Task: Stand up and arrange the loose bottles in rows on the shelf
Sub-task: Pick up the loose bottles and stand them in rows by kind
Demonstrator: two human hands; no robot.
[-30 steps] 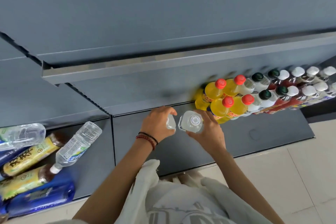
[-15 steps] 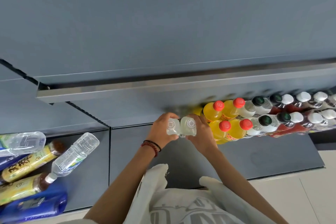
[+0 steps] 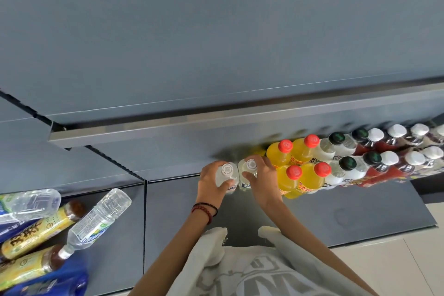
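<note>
On the grey shelf (image 3: 336,214), far back by the wall, both hands sit side by side. Fingers of the left hand (image 3: 209,185) curl round the left clear bottle (image 3: 227,170): wrapped on the body, thumb on the near side, white cap poking up above the knuckles. Same grip for the right hand (image 3: 264,180) on the right clear bottle (image 3: 251,165), fingers over the far side, thumb near. Both bottles are upright, bodies touching each other between the two hands. Bases down on the shelf or not: cannot tell, the hands cover them.

Just right of the right hand stand the yellow bottles (image 3: 284,161), red caps, two rows of two, upright. Further right of that hand come the dark-capped bottles (image 3: 348,163), then the red bottles (image 3: 389,158) with white caps, same two rows, running to the frame edge.

Well left of the left hand, in the next shelf bay, a loose pile lies flat: a water bottle (image 3: 98,218) with its cap toward the near edge, a second clear bottle (image 3: 31,202) beyond it, two tea bottles (image 3: 40,230) with yellow labels, and a blue bottle (image 3: 55,283) nearest.

Red and black bracelets (image 3: 204,210) are on the left wrist. Above both hands runs the upper shelf lip (image 3: 216,122). Below the arms is a white top (image 3: 252,274), with pale floor (image 3: 420,267) right of the right forearm.
</note>
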